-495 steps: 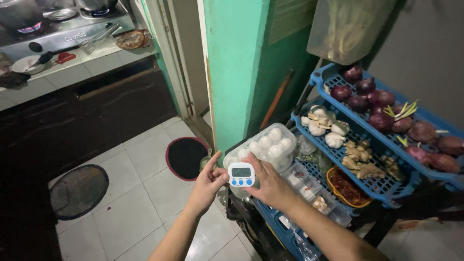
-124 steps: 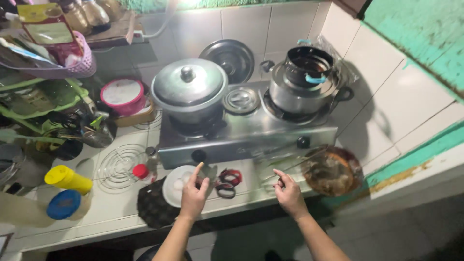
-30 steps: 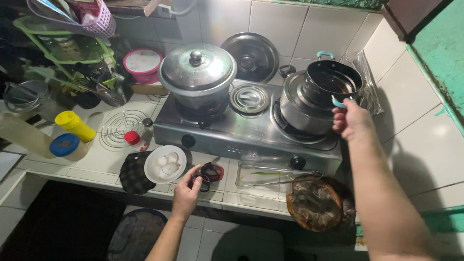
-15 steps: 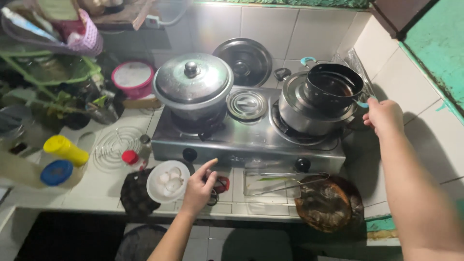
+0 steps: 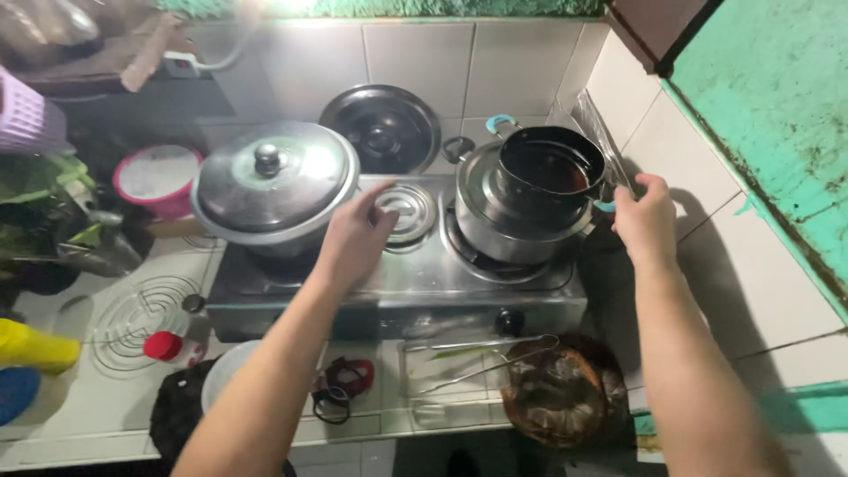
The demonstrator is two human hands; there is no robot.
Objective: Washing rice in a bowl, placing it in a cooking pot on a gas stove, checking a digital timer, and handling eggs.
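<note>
My right hand (image 5: 647, 216) grips the teal side handle of a small black pot (image 5: 549, 172) that sits inside a larger steel pot (image 5: 495, 221) on the right burner of a steel two-burner stove (image 5: 397, 287). My left hand (image 5: 355, 238) reaches over the middle of the stove, fingers spread, touching or just above a small round steel lid (image 5: 408, 208). A big lidded steel pot (image 5: 274, 190) stands on the left burner, right beside my left hand.
A dark pan lid (image 5: 380, 132) leans on the tiled wall behind. In front of the stove lie metal tongs (image 5: 477, 358), a dirty pan (image 5: 556, 393), a red-black item (image 5: 344, 384), a white bowl (image 5: 223, 389). A wire trivet (image 5: 141, 309), yellow bottle (image 5: 35, 346), pink container (image 5: 159, 177) at left.
My left hand rose from the counter by the bowl up to the small lid on the stove. My right hand moved onto the black pot's handle. The view moved closer.
</note>
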